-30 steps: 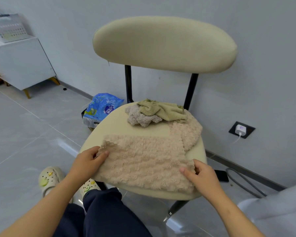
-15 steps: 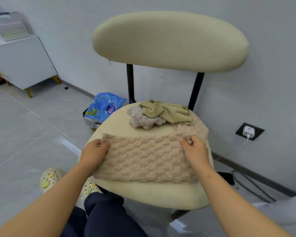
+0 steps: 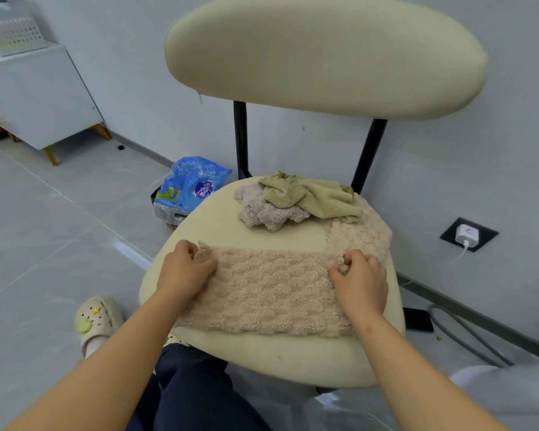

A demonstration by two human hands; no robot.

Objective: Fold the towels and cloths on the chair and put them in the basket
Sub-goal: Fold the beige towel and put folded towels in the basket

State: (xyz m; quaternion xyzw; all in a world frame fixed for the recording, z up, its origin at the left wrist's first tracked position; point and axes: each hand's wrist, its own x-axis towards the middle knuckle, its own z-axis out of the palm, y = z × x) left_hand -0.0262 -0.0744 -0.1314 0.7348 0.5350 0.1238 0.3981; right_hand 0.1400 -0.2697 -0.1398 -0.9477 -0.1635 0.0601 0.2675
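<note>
A person sits in front of a cream chair [image 3: 262, 359] and has both hands on a fluffy pink towel [image 3: 271, 290]. The towel lies flat on the front half of the seat, toward 6 o'clock, and one part of it runs up the seat to about 2 o'clock. The left hand [image 3: 184, 272] is at the towel's far corner, near 10 o'clock on the towel, and its fingers are curled around the fluffy edge, gripping it. The right hand [image 3: 360, 281] is at about 2 o'clock on the towel, and its fingers are curled too, pinching the far edge there. At the back of the seat, at 12 o'clock, a grey cloth [image 3: 262, 213] sits in a bunch, and a green cloth [image 3: 311, 195] lies partly on top of it and touches the pink towel. On the floor at 10 o'clock from the seat is a blue bag [image 3: 193, 185]. Far off at 10 o'clock, a white basket [image 3: 11, 32] stands on a white cabinet [image 3: 35, 98]. At 3 o'clock a white charger [image 3: 466, 234] is plugged into the wall. A black phone [image 3: 419, 320] lies on the floor just beside the seat at 4 o'clock. A cream shoe [image 3: 95, 321] is on the floor at 8 o'clock.
</note>
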